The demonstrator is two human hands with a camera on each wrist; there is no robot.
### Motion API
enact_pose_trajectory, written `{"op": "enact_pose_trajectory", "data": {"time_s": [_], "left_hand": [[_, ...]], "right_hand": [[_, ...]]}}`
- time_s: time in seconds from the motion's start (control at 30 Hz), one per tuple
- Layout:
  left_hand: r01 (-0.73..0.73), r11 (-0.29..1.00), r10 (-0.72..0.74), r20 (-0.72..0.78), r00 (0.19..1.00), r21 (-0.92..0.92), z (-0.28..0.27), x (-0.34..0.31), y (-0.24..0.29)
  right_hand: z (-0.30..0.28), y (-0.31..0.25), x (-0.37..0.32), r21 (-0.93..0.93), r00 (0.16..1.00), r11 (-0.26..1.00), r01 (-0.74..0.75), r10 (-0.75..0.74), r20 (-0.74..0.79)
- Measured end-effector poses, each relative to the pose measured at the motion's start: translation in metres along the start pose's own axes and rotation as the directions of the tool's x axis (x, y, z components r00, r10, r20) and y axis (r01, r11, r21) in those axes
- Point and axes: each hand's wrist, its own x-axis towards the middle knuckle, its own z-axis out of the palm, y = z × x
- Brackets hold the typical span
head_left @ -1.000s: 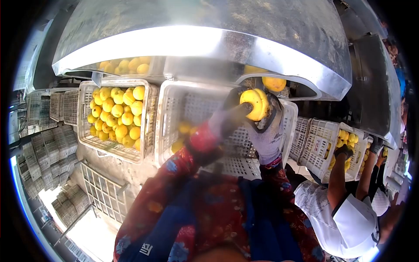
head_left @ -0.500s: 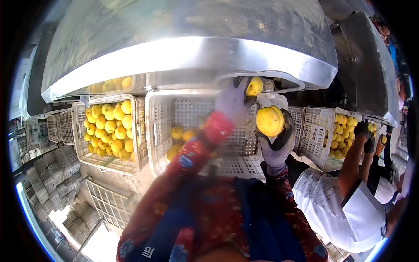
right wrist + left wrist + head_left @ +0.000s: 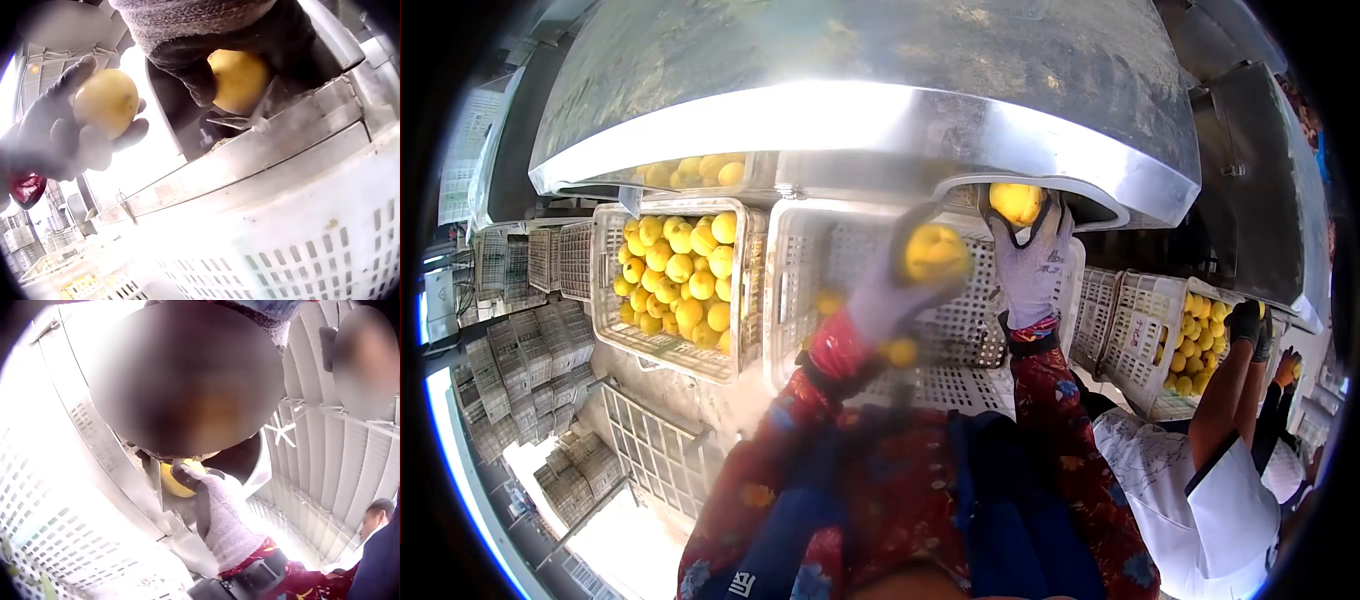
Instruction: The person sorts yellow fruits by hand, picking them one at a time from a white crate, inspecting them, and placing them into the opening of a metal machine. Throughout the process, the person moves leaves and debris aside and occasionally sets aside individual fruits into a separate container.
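Note:
In the head view my gloved left hand (image 3: 885, 295) holds a round yellow fruit (image 3: 937, 253) over the middle white crate (image 3: 778, 300); both look blurred. The right wrist view shows this fruit (image 3: 106, 103) cupped in the fingers and thumb. My gloved right hand (image 3: 1032, 270) reaches into the opening in the metal machine, gripping another yellow fruit (image 3: 1015, 203). Its dark fingers curve around the fruit (image 3: 237, 81) in the right wrist view. A dark blurred patch covers much of the left wrist view. A few more fruits (image 3: 830, 302) show in the crate.
A crate (image 3: 740, 285) filled with yellow fruit stands at left. Overhead hangs the machine's metal edge (image 3: 820, 110). At right, a person in a white shirt (image 3: 1160, 490) reaches into further crates (image 3: 1135, 335). Stacked crates (image 3: 525, 370) and a metal frame (image 3: 655, 440) are at lower left.
My left hand has drawn back from the opening and now holds a fruit over the crate. The right hand, which held a fruit at the crate's right side, has moved up to the opening.

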Motion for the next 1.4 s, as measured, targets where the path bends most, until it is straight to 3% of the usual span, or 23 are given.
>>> {"op": "enact_pose_trajectory", "data": {"time_s": [0.1,0.17,0.2,0.3,0.37,0.43,0.47,0.6,0.67,0.7,0.8,0.9,0.97,1.0,1.03,1.07,1.13,1.17,1.23,1.27,1.3,1.33,1.4], "left_hand": [[0.107,0.960,-0.109,0.006,0.994,-0.258,0.002,0.002,0.015],[0.045,0.958,-0.047,0.000,0.999,-0.284,0.006,0.007,0.009],[0.018,0.955,-0.018,0.000,1.000,-0.296,0.008,0.009,0.006],[-0.077,0.950,0.090,0.028,0.996,-0.302,0.011,0.022,-0.003],[-0.134,0.945,0.156,0.052,0.986,-0.297,0.017,0.030,-0.023],[0.040,0.964,-0.003,0.137,0.991,-0.263,0.022,0.040,-0.004],[0.129,0.963,-0.086,0.185,0.979,-0.236,0.024,0.043,0.003],[0.224,0.974,-0.222,0.061,0.973,-0.031,0.031,0.046,-0.017],[0.243,0.935,-0.225,0.097,0.969,-0.257,0.021,0.036,-0.023],[0.252,0.895,-0.227,0.112,0.967,-0.368,0.014,0.030,-0.030],[0.194,0.960,-0.179,0.091,0.980,-0.202,-0.017,0.011,-0.057],[0.393,0.899,-0.393,0.040,0.919,-0.195,-0.043,-0.008,-0.065],[0.440,0.893,-0.446,-0.044,0.894,-0.097,-0.068,-0.024,-0.119],[0.505,0.859,-0.510,-0.061,0.858,-0.082,-0.076,-0.029,-0.121],[0.570,0.819,-0.574,-0.077,0.815,-0.068,-0.085,-0.033,-0.124],[0.608,0.794,-0.603,-0.098,0.792,0.022,-0.096,-0.039,-0.145],[0.605,0.724,-0.598,-0.135,0.790,0.331,-0.117,-0.043,-0.172],[0.606,0.681,-0.605,-0.150,0.782,0.410,-0.124,-0.047,-0.186],[0.584,0.592,-0.601,-0.179,0.779,0.555,-0.133,-0.049,-0.220],[0.643,0.656,-0.670,-0.087,0.737,0.396,-0.114,-0.040,-0.166],[0.686,0.502,-0.775,-0.079,0.627,0.526,-0.112,-0.043,-0.184],[0.685,0.333,-0.859,-0.091,0.504,0.648,-0.115,-0.045,-0.216],[0.545,0.201,-0.877,-0.099,0.471,0.814,-0.114,-0.054,-0.255]], "right_hand": [[0.021,0.011,0.021,-0.242,0.917,0.928,0.283,-0.336,-0.215],[0.003,0.006,0.038,-0.065,0.999,0.997,0.029,-0.031,-0.035],[-0.006,0.006,0.042,-0.001,0.990,0.993,-0.120,0.119,0.075],[-0.028,0.014,0.024,0.473,0.994,0.876,0.098,-0.110,-0.001],[-0.057,-0.005,-0.003,0.212,0.918,0.920,0.328,-0.364,0.156],[-0.050,-0.026,-0.020,0.417,0.936,0.892,0.176,-0.283,0.209],[-0.046,-0.026,-0.024,0.373,0.954,0.917,0.142,-0.227,0.194],[-0.027,-0.017,-0.019,0.238,0.995,0.970,0.049,-0.069,0.075],[-0.011,-0.005,-0.009,0.188,0.995,0.978,0.089,-0.078,-0.066],[-0.006,-0.001,-0.004,0.090,0.999,0.995,0.050,-0.049,-0.019],[0.015,0.013,0.007,-0.137,0.998,0.991,0.012,-0.003,0.060],[0.024,0.010,0.017,-0.124,0.994,0.991,0.048,-0.060,-0.092],[0.021,0.013,0.034,-0.079,0.958,0.974,0.210,-0.221,-0.180],[0.002,-0.013,0.042,-0.154,0.993,0.988,0.034,-0.050,-0.105],[0.010,0.007,0.052,-0.030,0.989,0.996,0.088,-0.091,-0.116],[0.006,0.028,0.067,-0.163,0.969,0.956,0.245,-0.248,0.000],[-0.008,0.018,0.068,-0.274,0.949,0.909,0.313,-0.307,0.068],[-0.011,0.008,0.063,0.093,0.992,0.988,0.127,-0.124,-0.040],[-0.004,-0.004,0.008,0.324,0.956,0.921,0.217,-0.133,-0.262],[0.004,0.002,-0.027,0.336,0.988,0.930,0.146,-0.120,-0.097],[0.015,0.015,-0.062,0.335,0.992,0.939,0.073,-0.104,0.075],[0.033,0.034,-0.097,0.218,0.928,0.976,-0.006,-0.076,0.364],[0.079,0.060,-0.139,0.061,0.669,0.989,-0.138,0.048,0.741]]}}
